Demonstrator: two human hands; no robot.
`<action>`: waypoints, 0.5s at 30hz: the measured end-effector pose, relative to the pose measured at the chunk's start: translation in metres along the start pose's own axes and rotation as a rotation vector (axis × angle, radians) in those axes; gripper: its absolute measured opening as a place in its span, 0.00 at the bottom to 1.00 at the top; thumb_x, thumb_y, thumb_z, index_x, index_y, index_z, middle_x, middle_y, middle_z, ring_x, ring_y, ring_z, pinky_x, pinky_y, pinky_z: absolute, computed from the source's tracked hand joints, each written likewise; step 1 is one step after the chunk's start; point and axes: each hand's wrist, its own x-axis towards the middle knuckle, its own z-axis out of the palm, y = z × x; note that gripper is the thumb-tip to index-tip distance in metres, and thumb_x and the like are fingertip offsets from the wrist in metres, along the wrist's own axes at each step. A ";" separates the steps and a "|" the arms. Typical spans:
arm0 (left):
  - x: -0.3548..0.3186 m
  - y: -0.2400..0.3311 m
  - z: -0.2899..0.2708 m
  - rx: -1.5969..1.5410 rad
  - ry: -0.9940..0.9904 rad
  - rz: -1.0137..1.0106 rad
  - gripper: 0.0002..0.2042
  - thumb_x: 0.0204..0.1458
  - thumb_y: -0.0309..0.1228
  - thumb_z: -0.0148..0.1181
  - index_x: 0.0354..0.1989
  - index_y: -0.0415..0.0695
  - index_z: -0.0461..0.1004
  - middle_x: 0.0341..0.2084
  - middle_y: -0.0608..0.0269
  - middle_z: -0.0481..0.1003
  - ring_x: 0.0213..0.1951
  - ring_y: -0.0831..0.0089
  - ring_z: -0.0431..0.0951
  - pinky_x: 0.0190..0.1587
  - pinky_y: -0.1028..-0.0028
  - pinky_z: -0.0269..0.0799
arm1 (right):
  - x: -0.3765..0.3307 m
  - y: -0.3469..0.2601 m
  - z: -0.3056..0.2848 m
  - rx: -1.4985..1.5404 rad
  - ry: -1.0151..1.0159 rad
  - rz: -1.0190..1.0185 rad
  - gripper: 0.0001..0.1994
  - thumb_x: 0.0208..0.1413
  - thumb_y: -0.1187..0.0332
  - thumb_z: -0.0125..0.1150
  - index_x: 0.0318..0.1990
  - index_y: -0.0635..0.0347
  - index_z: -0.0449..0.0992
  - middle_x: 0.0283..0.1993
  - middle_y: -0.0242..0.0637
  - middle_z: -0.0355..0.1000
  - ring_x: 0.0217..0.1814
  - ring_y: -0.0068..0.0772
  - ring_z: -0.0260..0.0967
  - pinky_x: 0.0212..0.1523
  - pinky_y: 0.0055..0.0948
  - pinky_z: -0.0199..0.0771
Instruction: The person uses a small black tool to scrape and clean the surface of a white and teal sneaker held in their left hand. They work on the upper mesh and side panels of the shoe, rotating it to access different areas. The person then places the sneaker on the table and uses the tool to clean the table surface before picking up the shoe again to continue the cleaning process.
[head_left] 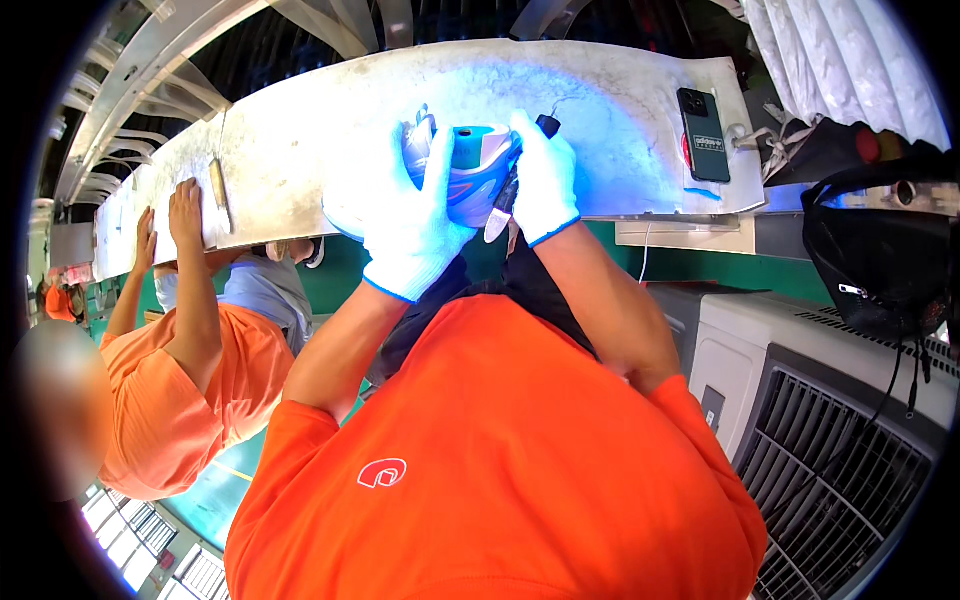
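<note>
A white and blue shoe with a teal inside is held at the table's near edge, under bright blue light. My left hand, in a white knit glove, is closed on the shoe's left side. At its right side my right hand, gloved too, is closed round a slim dark tool with a pale, pointed tip. The tool's black end sticks out above that hand. Its exact kind I cannot make out. Glare washes out the gloves and the white shape beside my left hand.
The long, stained pale table curves across. A dark phone lies on its right part. At left, a co-worker's hands rest by a wooden-handled tool. A black bag hangs right, above a grey slatted machine.
</note>
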 end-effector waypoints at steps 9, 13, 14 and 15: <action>-0.005 -0.004 0.013 -0.102 0.013 -0.021 0.47 0.42 0.52 0.84 0.73 0.46 0.76 0.71 0.39 0.69 0.64 0.39 0.77 0.58 0.41 0.70 | -0.019 0.015 0.006 -0.239 0.227 -0.261 0.19 0.67 0.56 0.71 0.34 0.65 0.80 0.31 0.36 0.79 0.33 0.30 0.76 0.37 0.41 0.75; -0.004 -0.003 0.009 -0.064 0.039 0.014 0.44 0.45 0.46 0.82 0.73 0.44 0.75 0.70 0.43 0.72 0.62 0.43 0.79 0.50 0.43 0.72 | -0.039 0.010 0.011 -0.287 0.277 -0.306 0.16 0.69 0.59 0.71 0.39 0.66 0.81 0.34 0.32 0.79 0.34 0.27 0.75 0.37 0.35 0.74; -0.010 -0.008 0.021 -0.093 0.057 0.022 0.44 0.44 0.45 0.82 0.73 0.44 0.75 0.70 0.43 0.72 0.61 0.43 0.80 0.50 0.43 0.72 | -0.033 0.020 0.005 -0.263 0.223 -0.339 0.16 0.69 0.59 0.70 0.39 0.66 0.81 0.36 0.33 0.79 0.35 0.28 0.75 0.38 0.36 0.75; -0.009 -0.011 0.024 -0.116 0.091 0.037 0.44 0.44 0.44 0.82 0.73 0.44 0.75 0.70 0.43 0.72 0.60 0.44 0.80 0.49 0.44 0.72 | -0.032 0.023 0.002 -0.289 0.219 -0.358 0.18 0.69 0.57 0.70 0.39 0.67 0.81 0.35 0.35 0.79 0.35 0.30 0.76 0.38 0.38 0.75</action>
